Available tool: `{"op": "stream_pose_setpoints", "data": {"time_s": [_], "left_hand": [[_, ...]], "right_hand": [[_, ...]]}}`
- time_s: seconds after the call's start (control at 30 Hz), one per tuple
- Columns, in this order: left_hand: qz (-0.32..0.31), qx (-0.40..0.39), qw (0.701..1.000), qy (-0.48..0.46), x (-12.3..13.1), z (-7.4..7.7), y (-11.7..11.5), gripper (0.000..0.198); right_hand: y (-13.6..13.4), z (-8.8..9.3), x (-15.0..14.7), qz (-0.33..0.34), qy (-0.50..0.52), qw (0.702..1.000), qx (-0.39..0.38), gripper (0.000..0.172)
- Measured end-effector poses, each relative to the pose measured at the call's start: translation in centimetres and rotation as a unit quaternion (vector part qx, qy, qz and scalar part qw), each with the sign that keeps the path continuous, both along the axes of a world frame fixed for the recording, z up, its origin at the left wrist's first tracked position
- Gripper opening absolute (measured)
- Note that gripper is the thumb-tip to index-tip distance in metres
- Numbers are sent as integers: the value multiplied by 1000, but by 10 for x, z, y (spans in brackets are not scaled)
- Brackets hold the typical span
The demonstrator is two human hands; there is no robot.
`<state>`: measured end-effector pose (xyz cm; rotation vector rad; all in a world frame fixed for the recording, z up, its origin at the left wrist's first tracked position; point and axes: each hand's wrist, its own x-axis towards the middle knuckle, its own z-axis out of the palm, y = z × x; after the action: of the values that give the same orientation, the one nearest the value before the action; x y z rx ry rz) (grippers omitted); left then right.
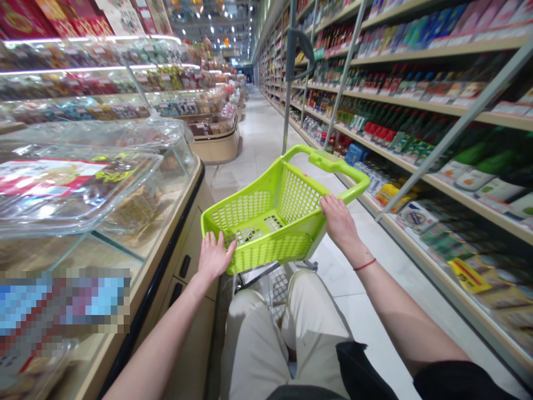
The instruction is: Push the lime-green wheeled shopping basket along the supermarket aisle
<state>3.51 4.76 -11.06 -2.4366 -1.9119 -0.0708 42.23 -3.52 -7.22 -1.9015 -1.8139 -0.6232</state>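
Observation:
A bright green basket cart [270, 253] stands in front of my knees, its inside bare and its looped handle at the far right end. On its near left corner lies my left hand [214, 255], fingers over the rim and thumb spread along the near side. My right hand [338, 219] is at the right end of the rim, below the handle, with its fingers curled over the edge. A red string circles my right wrist. Beneath the basket, part of the wire lower rack [277, 286] and a wheel show.
A glass-sided display counter [162, 244] with packaged food runs close along the left. Long shelves [387, 155] of bottles and packets line the right, with slanted metal bars before them. A grey pole [287, 94] rises beyond the basket. Pale floor tiles run down the aisle.

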Motion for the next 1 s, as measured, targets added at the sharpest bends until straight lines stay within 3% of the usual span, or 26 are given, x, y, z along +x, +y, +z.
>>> {"op": "stream_pose_setpoints", "data": {"time_s": [0.3,0.4,0.53,0.77,0.9,1.0], "left_hand": [[3,-11,1000,6,-2,1,-2,78],[2,-7,1000,4,-3,0,-2,78],[0,0,1000,0,-4,-2,-1,79],[-3,6,1000,-4,-4,-4,-1,80],[-4,8,1000,-2,-4,-3,-1,80],[-3,7,1000,5,-5,-3,-1,79]], "right_hand": [[2,-28,-65,60,-34,997,-24,49],[1,-29,-72,84,-41,995,-34,51],[-5,-16,-46,78,-48,995,-35,50],[-3,20,18,3,-16,1000,-8,40],[-2,28,21,-46,2,999,27,34],[-3,25,11,-32,2,999,36,34]]}}
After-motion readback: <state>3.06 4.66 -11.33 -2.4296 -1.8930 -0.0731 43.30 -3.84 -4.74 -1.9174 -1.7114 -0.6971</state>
